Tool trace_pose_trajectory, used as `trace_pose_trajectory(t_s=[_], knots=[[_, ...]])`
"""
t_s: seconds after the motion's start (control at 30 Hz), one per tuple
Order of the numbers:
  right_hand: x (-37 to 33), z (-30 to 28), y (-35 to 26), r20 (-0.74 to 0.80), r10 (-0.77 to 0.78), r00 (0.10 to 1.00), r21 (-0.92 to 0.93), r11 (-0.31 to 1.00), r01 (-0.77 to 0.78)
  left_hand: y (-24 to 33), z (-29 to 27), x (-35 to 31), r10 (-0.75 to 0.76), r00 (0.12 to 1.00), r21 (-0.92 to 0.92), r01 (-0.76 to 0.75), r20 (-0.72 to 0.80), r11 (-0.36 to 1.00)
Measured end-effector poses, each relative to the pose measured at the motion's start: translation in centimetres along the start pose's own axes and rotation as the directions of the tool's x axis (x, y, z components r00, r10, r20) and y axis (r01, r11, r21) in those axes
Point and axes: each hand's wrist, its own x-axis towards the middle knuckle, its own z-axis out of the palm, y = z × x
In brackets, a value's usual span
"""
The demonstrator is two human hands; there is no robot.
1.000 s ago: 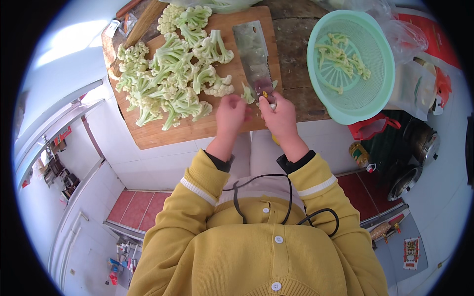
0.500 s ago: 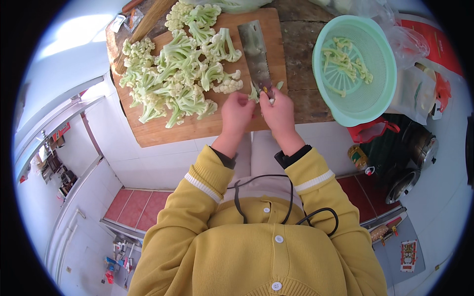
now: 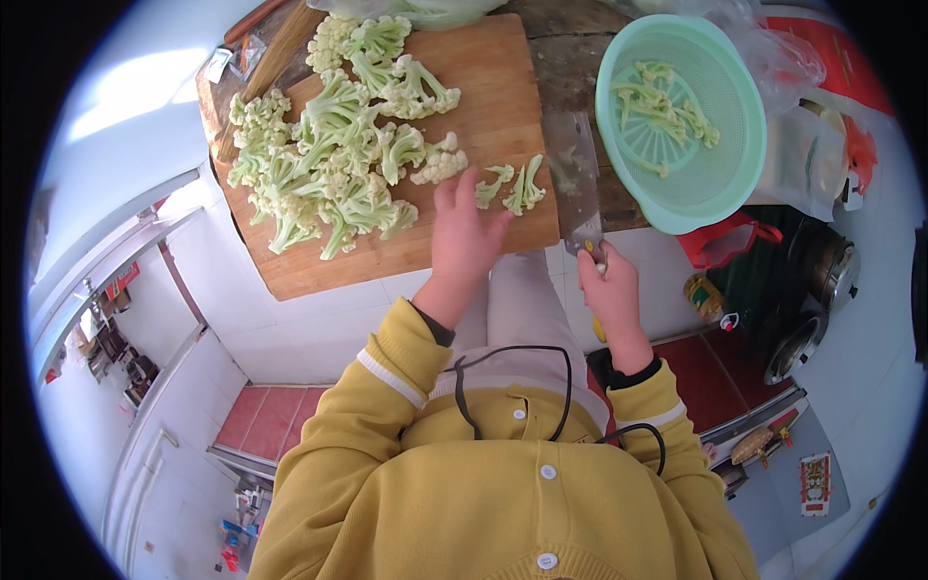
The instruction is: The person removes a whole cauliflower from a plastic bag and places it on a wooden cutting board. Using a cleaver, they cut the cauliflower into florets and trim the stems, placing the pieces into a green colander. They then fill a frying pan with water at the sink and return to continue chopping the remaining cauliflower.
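Note:
My right hand (image 3: 613,295) is closed round the handle of a broad kitchen knife (image 3: 578,184). The blade points away from me, just off the board's right edge. My left hand (image 3: 464,242) has its fingers apart over the near edge of the wooden cutting board (image 3: 483,101), with nothing visible in it. Beside its fingertips lie two small cut cauliflower pieces, a left one (image 3: 495,184) and a right one (image 3: 525,189). A large heap of cauliflower florets (image 3: 333,184) covers the board's left and middle.
A mint-green plastic colander (image 3: 609,106) holding a few florets stands right of the board on the wooden table (image 3: 570,58). Clear plastic bags (image 3: 778,63) lie behind it. A red bag (image 3: 720,242) hangs below the table edge. A wooden stick-like bundle (image 3: 280,63) lies at the far left.
My hands have separated. The right hand has carried the knife right and toward me, off the board. My left hand has opened, and two cauliflower pieces now lie by its fingers.

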Motion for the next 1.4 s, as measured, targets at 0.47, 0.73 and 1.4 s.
trace_pose_trajectory(t_s=[0.47,0.73,1.4], knots=[[-2.2,1.9,4.4,0.316,0.282,0.906,0.384,0.835,-0.394,1.4,2.2,1.1,0.006,0.996,-0.092,0.002,0.084,0.996],[-4.2,-2.2,1.4,0.126,0.151,0.980,0.483,0.854,-0.194,9.4,0.3,2.7,0.206,0.978,-0.304,-0.192,0.014,0.933],[-1.1,-1.4,-4.9,-0.022,-0.182,0.983,0.174,0.968,0.183,1.4,-2.5,3.2,0.101,0.987,0.371,-0.048,-0.125,0.927]])
